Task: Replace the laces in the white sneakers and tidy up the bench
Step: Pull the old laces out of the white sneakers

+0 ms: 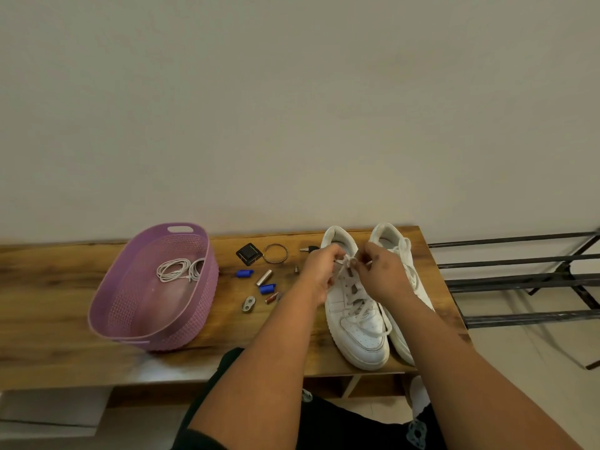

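Both hands, L (pixel 319 271) + R (pixel 383 271), pinching lace (pixel 349 259) atop near sneaker (pixel 357 326) (lower right), toe pointing frame-bottom, long axis near-vertical.

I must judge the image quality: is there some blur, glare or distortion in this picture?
Head view: wide-angle bending curves the bench edge; both hands, left hand and right hand, are slightly motion-soft at the lace; light is even and dim; a soft sheen shows inside the purple basket.
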